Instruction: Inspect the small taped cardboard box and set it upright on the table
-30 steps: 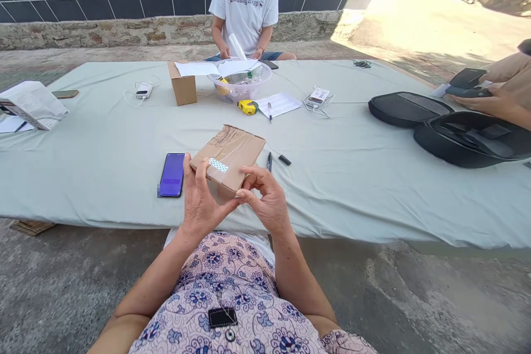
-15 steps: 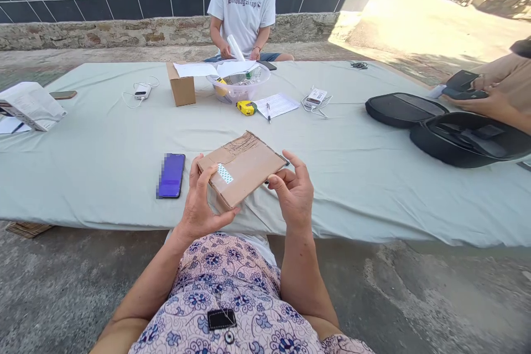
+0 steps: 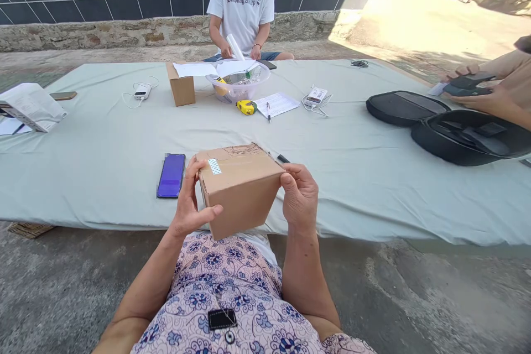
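Note:
A brown cardboard box with scribbled dark lines on its top and a small patterned sticker is held tilted above the near table edge, its plain side facing me. My left hand grips its left end, thumb on the front side and fingers at the top edge. At the right corner, my right hand pinches the box with thumb and bent fingers. Just behind that corner a black pen-like object shows in part; whether it lies on the cloth or touches my fingers is unclear. A phone with a purple screen lies left.
On the cloth-covered table stand a plastic basin, a smaller carton and a yellow tape measure. An open black case lies right. One person sits opposite; another person's hands hold a dark object at right.
The box has turned in my hands, so its plain side now faces me. My right hand has closed from a spread thumb and finger onto the corner. The dark pen-like object shows more.

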Available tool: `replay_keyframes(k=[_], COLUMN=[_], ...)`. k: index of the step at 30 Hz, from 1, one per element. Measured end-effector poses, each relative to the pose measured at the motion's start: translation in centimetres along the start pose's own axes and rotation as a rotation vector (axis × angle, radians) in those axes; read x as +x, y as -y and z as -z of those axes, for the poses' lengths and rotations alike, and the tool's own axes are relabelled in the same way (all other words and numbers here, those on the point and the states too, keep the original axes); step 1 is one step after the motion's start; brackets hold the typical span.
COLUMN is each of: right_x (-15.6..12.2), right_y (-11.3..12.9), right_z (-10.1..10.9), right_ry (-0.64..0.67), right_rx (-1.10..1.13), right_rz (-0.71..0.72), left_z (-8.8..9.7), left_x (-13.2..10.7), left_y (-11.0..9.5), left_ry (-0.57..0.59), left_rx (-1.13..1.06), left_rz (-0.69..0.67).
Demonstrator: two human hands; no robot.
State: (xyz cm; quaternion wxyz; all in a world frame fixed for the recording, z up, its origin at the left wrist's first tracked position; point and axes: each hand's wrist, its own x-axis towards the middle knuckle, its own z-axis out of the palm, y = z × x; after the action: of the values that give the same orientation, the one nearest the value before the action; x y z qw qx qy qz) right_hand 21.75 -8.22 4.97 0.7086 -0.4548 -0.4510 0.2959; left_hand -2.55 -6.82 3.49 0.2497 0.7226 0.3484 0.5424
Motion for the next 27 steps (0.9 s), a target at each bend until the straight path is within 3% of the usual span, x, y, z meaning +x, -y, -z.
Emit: replay_keyframes(k=[3, 8, 19, 27], right_x=[0.0, -0.1, -0.3, -0.4], right_y=[-0.3, -0.7, -2.1, -2.2], right_z=[-0.2, -0.5, -0.6, -0.8], right_ry=[0.069, 0.176, 0.334, 0.403], right_rx=[-0.003, 0.008, -0.043, -0.132], right_rz=[-0.016, -0.085, -0.222, -0.258], left_z=[-0.1, -0.3, 0.4, 0.8], left_x=[0.3, 0.7, 1.2, 1.3], left_y=[-0.1, -0.1, 1.4, 1.9], left_ry=[0.011, -0.068, -0.212, -0.433], left_rx=[-0.270, -0.458, -0.596, -0.752], left_rz=[0.137, 0.294, 0.343, 0.419])
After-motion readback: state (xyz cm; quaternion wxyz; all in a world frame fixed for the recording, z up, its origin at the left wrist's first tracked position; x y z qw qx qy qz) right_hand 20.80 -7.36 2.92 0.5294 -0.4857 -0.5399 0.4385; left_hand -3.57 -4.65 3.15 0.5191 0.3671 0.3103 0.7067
